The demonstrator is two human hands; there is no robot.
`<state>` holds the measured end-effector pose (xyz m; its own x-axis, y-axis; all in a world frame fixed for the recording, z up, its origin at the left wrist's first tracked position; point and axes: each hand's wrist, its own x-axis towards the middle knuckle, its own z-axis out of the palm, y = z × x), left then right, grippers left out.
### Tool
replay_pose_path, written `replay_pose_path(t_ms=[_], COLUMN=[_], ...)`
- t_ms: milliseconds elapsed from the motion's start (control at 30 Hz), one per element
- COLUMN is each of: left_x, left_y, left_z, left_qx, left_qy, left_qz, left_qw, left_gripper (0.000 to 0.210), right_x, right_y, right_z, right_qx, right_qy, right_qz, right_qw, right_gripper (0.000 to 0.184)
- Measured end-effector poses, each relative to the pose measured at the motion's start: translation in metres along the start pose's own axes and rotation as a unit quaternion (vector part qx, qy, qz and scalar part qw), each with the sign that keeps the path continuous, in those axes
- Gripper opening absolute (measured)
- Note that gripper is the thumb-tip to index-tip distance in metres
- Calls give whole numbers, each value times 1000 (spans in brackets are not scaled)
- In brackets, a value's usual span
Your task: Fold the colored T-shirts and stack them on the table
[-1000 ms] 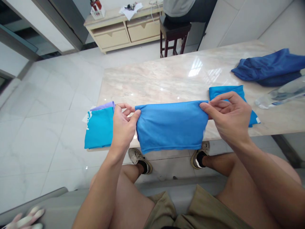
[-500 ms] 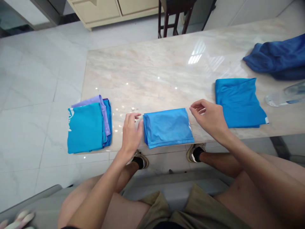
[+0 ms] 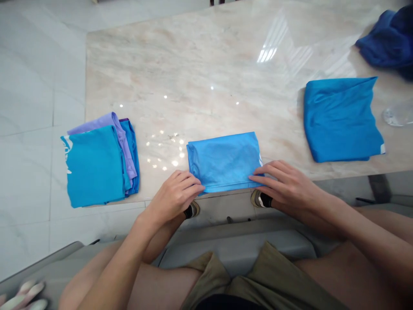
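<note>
Wears brown shorts and sits on a grey seat at 6 o'clock. Pinches the near left corner of a folded blue cloth with the left hand, at 8 o'clock, with fingers and thumb close together. Holds the near right corner with the right hand, at 4 o'clock, with fingers a bit fanned. Has that cloth flat in the middle, at the near edge of a shiny table. Has a pile of clothes at 9 o'clock, with a purple cloth peeking out. Has another blue cloth and a clear bottle between 2 and 3 o'clock, then a crumpled navy cloth at 2 o'clock.
</note>
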<state>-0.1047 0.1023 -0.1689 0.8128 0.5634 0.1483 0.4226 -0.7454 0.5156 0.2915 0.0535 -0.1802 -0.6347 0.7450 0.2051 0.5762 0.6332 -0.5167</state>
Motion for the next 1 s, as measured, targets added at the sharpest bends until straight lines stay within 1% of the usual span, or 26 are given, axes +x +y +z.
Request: replay_pose_path(t_ms=[67, 133, 200, 267, 300, 333, 367, 433, 500, 567, 633, 667, 733, 833, 900, 1000], left_x=[-2, -5, -7, -7, -5, -2, 3, 20, 42, 64, 78, 82, 81, 67, 56, 39], left_y=[-1, -1, -1, -1, 0, 2, 5, 15, 25, 32, 33, 30, 22, 7, -1, -3], left_z=[-3, -10, -17, -23, -24, -24, -22, -12, 3, 22, 41, 49, 62, 73, 75, 73], left_qx=[-31, -44, -39, -33, -35, -41, -47, -46, -22, 4, 19, 24, 31, 41, 53, 65], left_qy=[19, 21, 1, -23, -24, -11, 16, 85, 131, 131, 108, 94, 73, 58, 74, 99], left_qz=[-2, -2, -3, -8, -10, -16, -26, -68, -119, -146, -160, -170, -191, -205, -220, -258], left_qw=[999, 999, 999, 999, 999, 999, 998, 993, 984, 981, 981, 981, 978, 976, 971, 959], left_gripper=[24, 25, 22, 13, 13, 16, 17, 15, 23, 37, 49, 53, 61, 66, 70, 76], right_x=[-2, 0, 5, 9, 11, 13, 16, 25, 39, 56, 71, 77, 82, 78, 70, 55], right_y=[-1, -4, -7, -9, -9, -8, -7, -5, -6, -11, -19, -22, -27, -24, -19, -11], right_z=[-5, -12, -18, -20, -20, -18, -15, -4, 10, 27, 43, 50, 62, 69, 69, 64], right_qx=[9, 7, 10, 29, 38, 38, 26, -26, -73, -88, -79, -71, -60, -57, -68, -83], right_qy=[0, -6, -31, -47, -43, -26, 2, 63, 99, 104, 84, 68, 30, -20, -31, -18], right_qz=[-10, -16, -21, -33, -35, -29, -13, 39, 90, 123, 141, 148, 161, 170, 181, 223], right_qw=[1000, 1000, 999, 998, 998, 999, 1000, 997, 988, 983, 983, 984, 985, 984, 981, 971], right_gripper=[32, 32, 27, 18, 14, 13, 13, 18, 28, 40, 52, 57, 63, 68, 74, 83])
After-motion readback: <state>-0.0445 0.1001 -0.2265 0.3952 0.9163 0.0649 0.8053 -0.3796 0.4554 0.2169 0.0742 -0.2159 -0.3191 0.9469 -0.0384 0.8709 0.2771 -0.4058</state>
